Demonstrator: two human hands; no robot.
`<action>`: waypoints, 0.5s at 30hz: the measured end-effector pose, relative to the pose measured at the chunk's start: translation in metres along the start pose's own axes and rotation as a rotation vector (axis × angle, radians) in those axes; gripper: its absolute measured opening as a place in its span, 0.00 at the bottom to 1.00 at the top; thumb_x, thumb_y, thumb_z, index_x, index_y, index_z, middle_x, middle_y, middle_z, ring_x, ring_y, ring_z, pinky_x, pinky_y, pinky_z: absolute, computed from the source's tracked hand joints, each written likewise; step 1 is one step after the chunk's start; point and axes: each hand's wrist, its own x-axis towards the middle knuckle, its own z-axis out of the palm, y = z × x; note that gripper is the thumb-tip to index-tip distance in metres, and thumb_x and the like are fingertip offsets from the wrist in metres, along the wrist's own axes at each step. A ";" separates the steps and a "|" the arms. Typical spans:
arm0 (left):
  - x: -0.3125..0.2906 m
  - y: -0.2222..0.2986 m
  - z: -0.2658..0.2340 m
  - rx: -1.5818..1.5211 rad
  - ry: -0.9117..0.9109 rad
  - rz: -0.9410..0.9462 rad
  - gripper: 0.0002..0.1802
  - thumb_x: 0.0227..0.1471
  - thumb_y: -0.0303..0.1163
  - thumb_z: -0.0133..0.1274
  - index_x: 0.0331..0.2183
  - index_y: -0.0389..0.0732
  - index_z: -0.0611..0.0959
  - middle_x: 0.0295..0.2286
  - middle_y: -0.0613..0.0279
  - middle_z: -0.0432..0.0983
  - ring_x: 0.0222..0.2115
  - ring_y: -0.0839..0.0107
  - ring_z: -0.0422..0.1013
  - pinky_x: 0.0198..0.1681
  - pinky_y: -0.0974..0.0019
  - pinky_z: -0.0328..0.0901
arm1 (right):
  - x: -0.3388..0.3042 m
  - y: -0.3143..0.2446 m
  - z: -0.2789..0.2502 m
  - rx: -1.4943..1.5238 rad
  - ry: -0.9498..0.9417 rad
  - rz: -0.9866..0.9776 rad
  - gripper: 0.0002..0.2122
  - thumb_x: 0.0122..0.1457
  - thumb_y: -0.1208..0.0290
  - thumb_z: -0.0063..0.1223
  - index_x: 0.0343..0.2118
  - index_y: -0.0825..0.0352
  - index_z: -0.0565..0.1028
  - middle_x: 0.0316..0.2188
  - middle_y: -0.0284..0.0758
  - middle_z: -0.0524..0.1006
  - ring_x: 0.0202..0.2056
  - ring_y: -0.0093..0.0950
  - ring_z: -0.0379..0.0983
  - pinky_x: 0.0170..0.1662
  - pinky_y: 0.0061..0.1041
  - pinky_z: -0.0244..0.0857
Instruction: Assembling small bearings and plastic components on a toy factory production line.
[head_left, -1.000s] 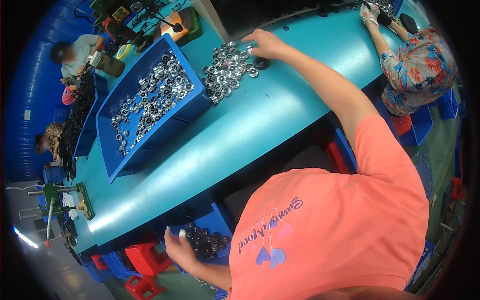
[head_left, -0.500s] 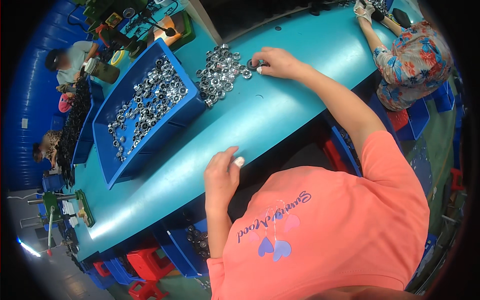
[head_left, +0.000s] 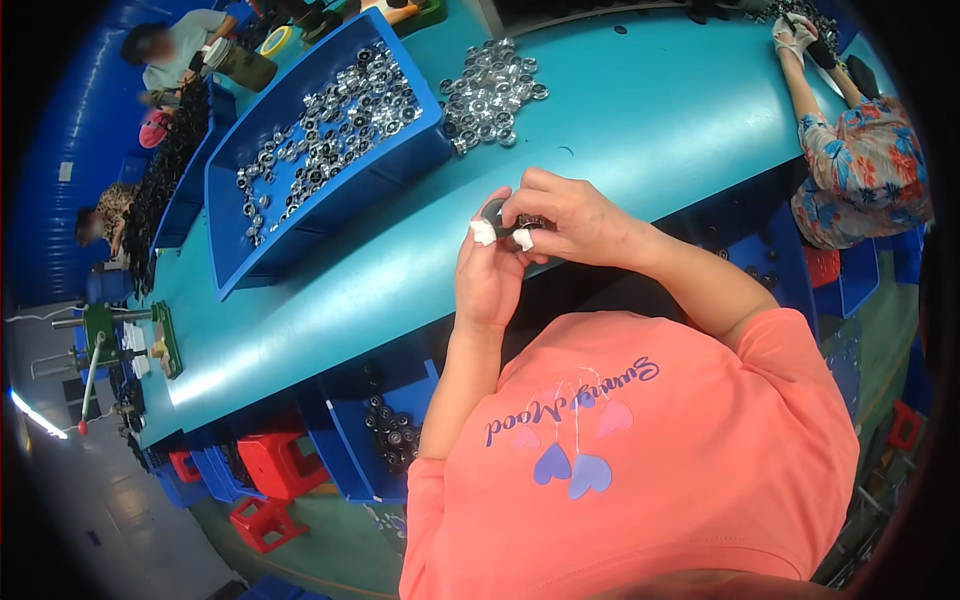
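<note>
My left hand (head_left: 487,275) and my right hand (head_left: 580,218) meet just above the near edge of the table, both with white wrapping on the thumb tips. Between them is a dark round disc (head_left: 493,214), its edge gripped by my left fingers. My right fingers curl over a second small dark part (head_left: 532,222) beside the disc; its exact kind is mostly hidden. Beyond my hands, a pile of shiny silver round parts with dark centres (head_left: 490,92) lies on the table. To its left, a blue bin (head_left: 330,218) holds many more of them.
The long teal table (head_left: 640,120) runs across the view. Under it stand a blue bin of dark round parts (head_left: 345,440) and red stools (head_left: 275,465). A green hand press (head_left: 100,330) is at the left end. A person in a floral shirt (head_left: 865,170) works at the right.
My right hand has come back from beside the pile with a dark round part and met my left hand, which has risen to it. The view has shifted, so the bin and pile appear higher.
</note>
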 end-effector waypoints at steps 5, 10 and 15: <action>-0.009 -0.003 -0.015 -0.277 -0.012 -0.001 0.29 0.66 0.46 0.44 0.60 0.37 0.70 0.42 0.54 0.75 0.39 0.65 0.71 0.37 0.60 0.69 | 0.000 0.023 0.009 0.693 0.110 0.302 0.11 0.56 0.76 0.60 0.42 0.66 0.77 0.38 0.30 0.77 0.35 0.18 0.74 0.38 0.19 0.71; -0.010 0.000 -0.026 -0.327 -0.094 -0.014 0.30 0.67 0.47 0.44 0.62 0.40 0.67 0.44 0.52 0.74 0.41 0.65 0.70 0.43 0.59 0.68 | -0.005 0.024 0.001 0.797 0.121 0.425 0.14 0.57 0.77 0.59 0.47 0.68 0.77 0.37 0.31 0.79 0.39 0.16 0.75 0.42 0.18 0.71; -0.010 0.001 -0.024 -0.334 -0.110 -0.013 0.30 0.67 0.47 0.43 0.62 0.40 0.66 0.44 0.51 0.74 0.41 0.64 0.70 0.43 0.59 0.67 | -0.010 0.024 0.004 0.761 0.127 0.409 0.16 0.57 0.77 0.59 0.49 0.68 0.78 0.38 0.30 0.79 0.38 0.17 0.75 0.43 0.19 0.70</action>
